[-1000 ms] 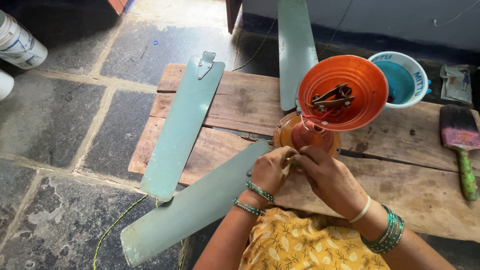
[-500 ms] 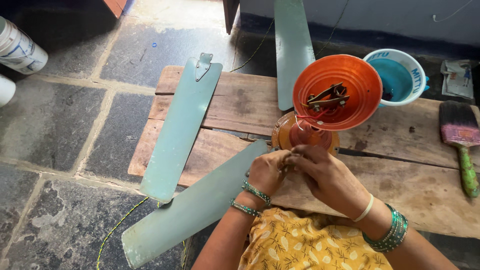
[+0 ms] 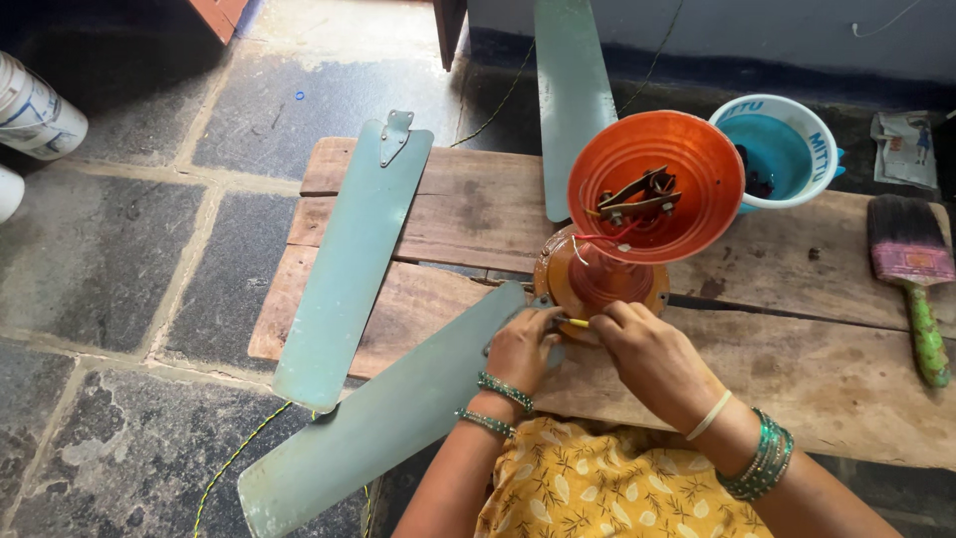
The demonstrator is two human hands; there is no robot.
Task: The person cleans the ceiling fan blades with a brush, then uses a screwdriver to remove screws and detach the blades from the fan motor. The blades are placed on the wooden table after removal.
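An orange ceiling fan motor (image 3: 597,279) sits on a low wooden table (image 3: 827,369), with its orange cup-shaped cover (image 3: 657,184) standing above it, wires and a metal bracket inside. A pale green blade (image 3: 388,418) runs from the motor toward the lower left. My left hand (image 3: 520,349) grips the blade's root at the motor. My right hand (image 3: 647,349) pinches a thin yellow-handled tool (image 3: 576,322) pointed at that joint. The joint itself is hidden by my fingers.
A loose green blade (image 3: 349,264) lies across the table's left end; another blade (image 3: 573,100) points away at the back. A white tub of blue paint (image 3: 782,149) and a paintbrush (image 3: 911,279) are at the right. A white can (image 3: 35,110) lies on the stone floor at the far left.
My hands have stayed at the blade joint, with small finger shifts. The yellow tool now shows between them. The view has shifted slightly.
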